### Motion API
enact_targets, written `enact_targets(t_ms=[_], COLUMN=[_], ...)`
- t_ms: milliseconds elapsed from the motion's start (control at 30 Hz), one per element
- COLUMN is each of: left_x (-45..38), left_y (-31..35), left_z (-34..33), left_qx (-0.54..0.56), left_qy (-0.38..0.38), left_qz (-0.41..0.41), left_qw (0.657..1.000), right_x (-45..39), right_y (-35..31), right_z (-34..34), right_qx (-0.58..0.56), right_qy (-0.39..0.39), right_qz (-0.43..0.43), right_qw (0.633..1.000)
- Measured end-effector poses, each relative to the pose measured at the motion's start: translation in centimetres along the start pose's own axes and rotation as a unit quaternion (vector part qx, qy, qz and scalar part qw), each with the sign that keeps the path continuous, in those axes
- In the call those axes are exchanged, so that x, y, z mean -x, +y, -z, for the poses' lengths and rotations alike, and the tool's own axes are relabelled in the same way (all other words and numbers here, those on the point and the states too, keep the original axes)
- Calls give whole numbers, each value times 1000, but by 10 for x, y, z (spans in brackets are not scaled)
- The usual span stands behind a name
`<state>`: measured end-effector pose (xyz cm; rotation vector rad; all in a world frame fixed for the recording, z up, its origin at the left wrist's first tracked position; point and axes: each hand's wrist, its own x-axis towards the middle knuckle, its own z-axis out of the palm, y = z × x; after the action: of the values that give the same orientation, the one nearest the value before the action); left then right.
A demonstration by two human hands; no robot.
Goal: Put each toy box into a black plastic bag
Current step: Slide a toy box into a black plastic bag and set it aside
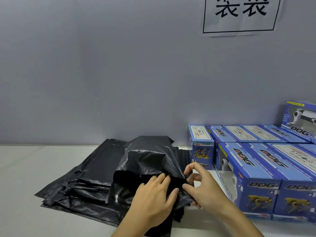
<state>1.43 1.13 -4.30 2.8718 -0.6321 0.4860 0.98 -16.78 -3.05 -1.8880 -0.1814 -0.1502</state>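
A filled black plastic bag (pixel 147 156) bulges on top of a stack of flat black bags (pixel 82 183) at the table's middle. My left hand (pixel 153 197) lies on the bag's near flap with its fingertips at the flap's edge. My right hand (pixel 203 183) is at the bag's right corner and pinches the black plastic between thumb and fingers. What is inside the bag is hidden. Several blue toy boxes (pixel 249 171) printed "DOG" stand in rows to the right.
The white table (pixel 25 194) runs to a grey wall (pixel 119 74) just behind the bags. A paper sign (pixel 241 14) hangs high on the wall. One more blue toy box (pixel 301 120) sits on top of the rows at the far right.
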Motion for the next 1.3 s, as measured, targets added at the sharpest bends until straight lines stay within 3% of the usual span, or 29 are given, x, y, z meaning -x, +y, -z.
enact_targets(t_ms=[167, 300, 433, 500, 600, 667, 833, 933, 1067, 1300], left_x=[5, 16, 21, 21, 24, 33, 51, 53, 51, 45], left_y=[-10, -31, -74, -96, -121, -129, -141, -142, -127, -114], left_z=[16, 48, 69, 73, 72, 65, 45, 49, 50, 48], left_qx=[90, 256, 209, 206, 180, 168, 116, 98, 160, 275], left_qy=[13, 109, 237, 208, 100, 79, 168, 142, 117, 186], left_qz=[-19, -24, 0, 15, -10, -26, 4, 33, 0, -31], left_qw=[996, 960, 949, 956, 979, 982, 979, 984, 980, 943], right_x=[-1, -3, -6, -7, -8, -7, -4, -2, -2, -6], right_y=[2, 3, 7, 8, 13, 17, 20, 20, 20, 17], right_z=[4, 8, 15, 20, 23, 22, 25, 25, 18, 7], right_qx=[-22, -34, -39, -31, -8, 8, 5, -18, 26, -35], right_qy=[-1, -17, -12, -19, -32, -35, -44, -77, -94, 23], right_qz=[-2, 4, 12, 2, 1, 20, 76, 79, 97, 146], right_qw=[1000, 999, 999, 999, 999, 999, 996, 994, 990, 988])
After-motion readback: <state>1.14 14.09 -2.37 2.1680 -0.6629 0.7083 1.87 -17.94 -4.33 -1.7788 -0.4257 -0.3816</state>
